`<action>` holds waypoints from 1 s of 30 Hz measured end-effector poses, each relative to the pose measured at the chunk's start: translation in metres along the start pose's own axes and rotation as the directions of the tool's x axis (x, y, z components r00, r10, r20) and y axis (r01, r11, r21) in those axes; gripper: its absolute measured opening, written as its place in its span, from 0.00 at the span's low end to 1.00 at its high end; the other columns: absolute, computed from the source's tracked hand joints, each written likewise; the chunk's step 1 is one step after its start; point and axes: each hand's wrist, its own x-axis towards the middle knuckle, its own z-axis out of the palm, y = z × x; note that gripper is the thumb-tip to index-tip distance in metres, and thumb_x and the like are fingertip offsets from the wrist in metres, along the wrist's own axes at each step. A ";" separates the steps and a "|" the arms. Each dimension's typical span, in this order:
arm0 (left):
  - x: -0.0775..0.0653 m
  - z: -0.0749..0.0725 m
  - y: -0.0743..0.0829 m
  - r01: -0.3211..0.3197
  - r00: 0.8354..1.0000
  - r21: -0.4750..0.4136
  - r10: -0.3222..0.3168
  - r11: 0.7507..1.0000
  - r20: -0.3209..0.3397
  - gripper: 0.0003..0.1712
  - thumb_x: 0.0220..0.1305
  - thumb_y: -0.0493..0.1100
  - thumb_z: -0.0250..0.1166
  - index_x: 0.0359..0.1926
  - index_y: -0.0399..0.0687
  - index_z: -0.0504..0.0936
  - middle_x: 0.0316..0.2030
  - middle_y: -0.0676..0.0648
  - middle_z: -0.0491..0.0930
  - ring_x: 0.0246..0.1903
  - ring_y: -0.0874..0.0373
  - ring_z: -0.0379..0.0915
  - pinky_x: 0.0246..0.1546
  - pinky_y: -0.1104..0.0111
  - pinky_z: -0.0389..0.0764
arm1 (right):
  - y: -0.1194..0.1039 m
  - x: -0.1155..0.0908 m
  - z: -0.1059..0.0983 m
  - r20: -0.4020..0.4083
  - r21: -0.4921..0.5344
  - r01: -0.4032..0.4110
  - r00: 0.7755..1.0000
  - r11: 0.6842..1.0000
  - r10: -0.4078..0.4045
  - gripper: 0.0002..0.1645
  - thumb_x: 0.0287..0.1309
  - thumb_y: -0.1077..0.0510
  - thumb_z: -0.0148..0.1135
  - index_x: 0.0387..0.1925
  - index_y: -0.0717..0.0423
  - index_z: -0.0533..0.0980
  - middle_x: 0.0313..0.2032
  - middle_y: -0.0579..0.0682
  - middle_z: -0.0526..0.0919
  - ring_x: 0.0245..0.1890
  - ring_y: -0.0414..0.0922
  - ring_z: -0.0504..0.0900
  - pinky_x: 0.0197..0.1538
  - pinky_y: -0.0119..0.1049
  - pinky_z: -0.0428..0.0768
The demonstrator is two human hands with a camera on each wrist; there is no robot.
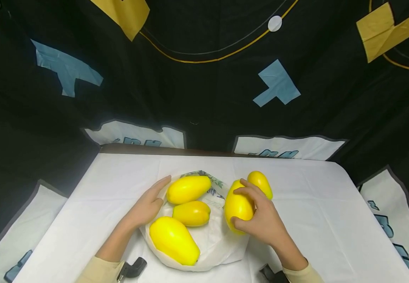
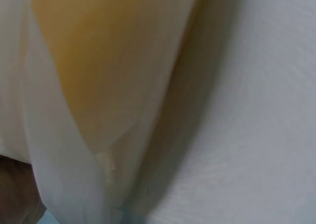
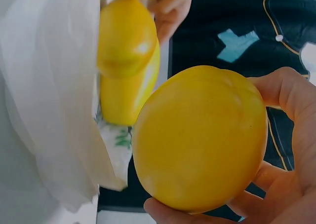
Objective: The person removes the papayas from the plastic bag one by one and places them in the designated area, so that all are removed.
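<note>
Black cloth printed with blue and gold shapes hung behind a table covered in white. On it, near the middle from my head's view, sat a thin white bag, its mouth spread open and green leaf prints showing at twelve to one o'clock. Taking the bag as a clock face, three smooth yellow fruits lay inside: an upper fruit at twelve, a smaller middle fruit toward ten, and a large lower fruit at eight. At three o'clock, my right hand held a fourth, the gripped fruit, upright, with thumb and fingers curved around its side. Just beyond that hand, at two o'clock, a loose fruit rested on the table outside the bag. At nine to ten o'clock, my left hand lay at the rim, its fingers fairly straight and touching the bag, with no fruit in it. Through the bag's wall, dim in the left wrist view, a yellow shape glowed. Beige sleeves covered both my forearms.
</note>
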 end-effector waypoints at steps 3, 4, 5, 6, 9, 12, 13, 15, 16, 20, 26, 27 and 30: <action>-0.001 0.000 0.001 0.001 1.000 -0.004 -0.001 1.000 0.001 0.37 0.63 0.28 0.46 0.75 0.42 0.55 0.74 0.43 0.53 0.73 0.45 0.44 0.71 0.47 0.47 | 0.005 0.003 -0.006 -0.024 -0.007 0.005 1.000 1.000 -0.005 0.36 0.32 0.57 0.76 0.51 0.39 0.76 0.68 0.41 0.66 0.68 0.51 0.62 0.53 0.55 0.78; -0.001 0.001 0.001 0.002 1.000 -0.006 -0.002 1.000 0.001 0.37 0.63 0.28 0.46 0.75 0.42 0.55 0.74 0.43 0.53 0.73 0.45 0.45 0.71 0.47 0.47 | 0.006 0.004 -0.009 -0.032 -0.012 0.006 0.999 1.000 -0.007 0.36 0.32 0.57 0.76 0.51 0.40 0.76 0.68 0.41 0.66 0.68 0.52 0.63 0.53 0.55 0.78; -0.001 0.001 0.001 0.002 1.000 -0.006 -0.002 1.000 0.002 0.37 0.63 0.28 0.46 0.75 0.42 0.55 0.74 0.43 0.53 0.73 0.45 0.44 0.71 0.47 0.47 | 0.008 0.005 -0.011 -0.040 -0.016 0.006 0.999 1.000 -0.007 0.36 0.33 0.57 0.76 0.51 0.40 0.76 0.68 0.41 0.66 0.68 0.52 0.63 0.53 0.55 0.77; -0.001 0.001 0.001 0.003 1.000 -0.007 -0.003 1.000 0.003 0.37 0.63 0.28 0.46 0.75 0.42 0.55 0.74 0.43 0.53 0.73 0.45 0.44 0.71 0.47 0.47 | 0.010 0.006 -0.013 -0.048 -0.017 0.007 0.999 1.000 -0.008 0.36 0.33 0.57 0.76 0.51 0.40 0.76 0.68 0.42 0.66 0.68 0.52 0.63 0.53 0.56 0.77; -0.001 0.002 0.001 0.001 1.000 -0.010 -0.001 1.000 0.001 0.38 0.63 0.28 0.46 0.75 0.42 0.55 0.74 0.43 0.53 0.73 0.45 0.44 0.71 0.47 0.47 | 0.015 0.009 -0.020 -0.066 -0.016 -0.006 0.998 1.000 0.005 0.36 0.34 0.58 0.76 0.52 0.42 0.76 0.68 0.43 0.66 0.66 0.53 0.65 0.54 0.56 0.77; -0.001 0.002 0.000 -0.001 1.000 -0.007 0.001 1.000 0.000 0.38 0.63 0.28 0.46 0.75 0.42 0.55 0.74 0.43 0.53 0.73 0.45 0.44 0.71 0.47 0.47 | 0.020 0.012 -0.027 -0.082 -0.015 -0.035 0.996 0.999 0.034 0.36 0.35 0.59 0.75 0.52 0.44 0.75 0.69 0.43 0.65 0.64 0.53 0.68 0.52 0.55 0.79; -0.001 0.002 0.000 -0.002 1.000 -0.005 0.002 1.000 -0.001 0.38 0.63 0.28 0.46 0.75 0.42 0.55 0.74 0.44 0.53 0.73 0.45 0.44 0.71 0.47 0.47 | 0.022 0.013 -0.029 -0.087 -0.015 -0.048 0.995 0.999 0.046 0.35 0.35 0.60 0.74 0.52 0.44 0.75 0.69 0.43 0.65 0.63 0.54 0.69 0.51 0.54 0.79; 0.000 0.002 0.000 0.000 1.000 -0.002 0.000 1.000 0.000 0.38 0.63 0.28 0.46 0.75 0.43 0.55 0.74 0.44 0.53 0.73 0.45 0.44 0.71 0.47 0.48 | 0.027 0.014 -0.034 -0.094 -0.019 -0.068 0.993 0.997 0.066 0.35 0.36 0.60 0.74 0.52 0.45 0.75 0.69 0.43 0.64 0.61 0.54 0.69 0.51 0.54 0.79; 0.000 0.002 -0.001 0.002 1.000 -0.003 -0.002 1.000 0.000 0.38 0.63 0.28 0.46 0.75 0.43 0.55 0.74 0.44 0.53 0.73 0.45 0.44 0.71 0.47 0.48 | 0.029 0.015 -0.036 -0.098 -0.020 -0.077 0.992 0.997 0.075 0.35 0.36 0.60 0.74 0.52 0.45 0.75 0.69 0.43 0.64 0.61 0.54 0.69 0.51 0.54 0.79; 0.001 0.002 -0.002 0.008 1.000 -0.001 -0.008 1.000 0.001 0.38 0.63 0.28 0.46 0.75 0.44 0.55 0.74 0.44 0.53 0.73 0.45 0.44 0.71 0.47 0.48 | 0.039 0.016 -0.044 -0.109 -0.024 -0.104 0.989 0.994 0.101 0.34 0.37 0.61 0.73 0.52 0.48 0.74 0.70 0.45 0.63 0.62 0.55 0.69 0.53 0.55 0.77; 0.001 0.002 -0.003 0.007 1.000 0.000 -0.007 1.000 0.003 0.38 0.63 0.28 0.46 0.75 0.44 0.55 0.74 0.44 0.53 0.73 0.45 0.45 0.71 0.46 0.48 | 0.053 0.017 -0.054 -0.126 -0.047 -0.136 0.984 0.990 0.129 0.34 0.37 0.61 0.72 0.53 0.50 0.73 0.70 0.46 0.62 0.62 0.56 0.68 0.53 0.57 0.76; 0.001 0.002 -0.003 0.009 1.000 0.000 -0.009 1.000 0.003 0.38 0.63 0.28 0.46 0.75 0.44 0.55 0.74 0.44 0.53 0.73 0.45 0.45 0.71 0.46 0.48 | 0.056 0.017 -0.056 -0.129 -0.049 -0.140 0.983 0.989 0.133 0.34 0.37 0.61 0.72 0.53 0.50 0.73 0.70 0.46 0.62 0.62 0.57 0.68 0.53 0.56 0.76; 0.001 0.002 -0.002 0.011 1.000 -0.001 -0.011 1.000 0.003 0.38 0.63 0.28 0.46 0.75 0.44 0.55 0.74 0.44 0.53 0.73 0.45 0.44 0.71 0.46 0.48 | 0.063 0.018 -0.060 -0.141 -0.057 -0.156 0.979 0.986 0.147 0.33 0.38 0.61 0.72 0.52 0.51 0.73 0.71 0.47 0.62 0.63 0.57 0.67 0.53 0.56 0.75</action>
